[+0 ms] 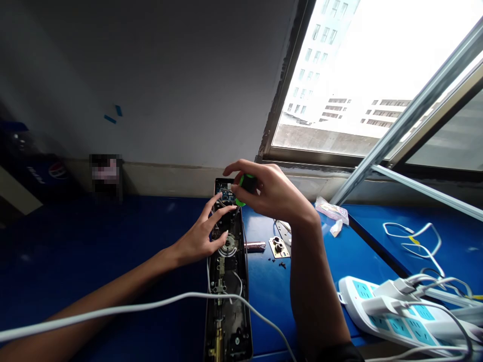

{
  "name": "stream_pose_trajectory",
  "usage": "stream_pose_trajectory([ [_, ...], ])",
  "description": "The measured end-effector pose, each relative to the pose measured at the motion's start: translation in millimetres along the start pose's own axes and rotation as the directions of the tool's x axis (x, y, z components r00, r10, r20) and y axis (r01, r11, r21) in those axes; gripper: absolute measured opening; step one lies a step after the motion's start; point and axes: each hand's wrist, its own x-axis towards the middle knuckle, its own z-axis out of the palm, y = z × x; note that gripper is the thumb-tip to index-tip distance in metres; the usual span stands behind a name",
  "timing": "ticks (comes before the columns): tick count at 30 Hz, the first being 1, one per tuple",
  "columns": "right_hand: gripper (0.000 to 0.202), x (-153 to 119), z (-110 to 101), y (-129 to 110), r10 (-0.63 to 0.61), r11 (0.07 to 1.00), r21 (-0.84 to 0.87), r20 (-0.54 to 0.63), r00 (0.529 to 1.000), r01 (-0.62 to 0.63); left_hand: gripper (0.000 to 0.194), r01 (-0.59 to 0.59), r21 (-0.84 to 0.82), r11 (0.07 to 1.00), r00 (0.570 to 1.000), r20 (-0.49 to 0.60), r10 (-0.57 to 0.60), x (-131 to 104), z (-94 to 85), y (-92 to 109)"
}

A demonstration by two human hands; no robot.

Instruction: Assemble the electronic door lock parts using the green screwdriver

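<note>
A long black lock-like housing [234, 329], its inside exposed, lies lengthwise on the blue table. Near its far end sits a blue circuit board [225, 193]; closer in are a round metal ring [228, 245] and a brass-coloured part [218, 344]. My right hand [269, 193] grips a screwdriver [247, 190] by its green and black handle, held over the far part of the housing. Its tip is hard to make out. My left hand [206, 234] rests on the housing with fingers spread, fingertips close to the board and ring.
Right of the housing lie a shiny tube [255, 246], a small metal plate [278, 247] and several dark screws [282, 264]. A power strip [400, 311] with plugs stands at right. A white cable [158, 300] crosses the foreground over the housing. Wall and window border the back.
</note>
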Motion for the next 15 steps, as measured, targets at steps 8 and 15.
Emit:
stream_pose_trajectory([
  [8,0.035,-0.4,-0.2,-3.3,0.033,0.995,0.094,0.098,0.995,-0.042,0.064,-0.009,0.009,1.000,1.000,-0.012,0.009,-0.3,1.1,-2.5],
  [15,0.015,0.6,-1.3,-2.0,-0.004,0.998,-0.055,-0.042,0.999,0.001,0.062,0.017,-0.021,1.000,1.000,0.015,-0.016,-0.3,0.2,-2.0],
])
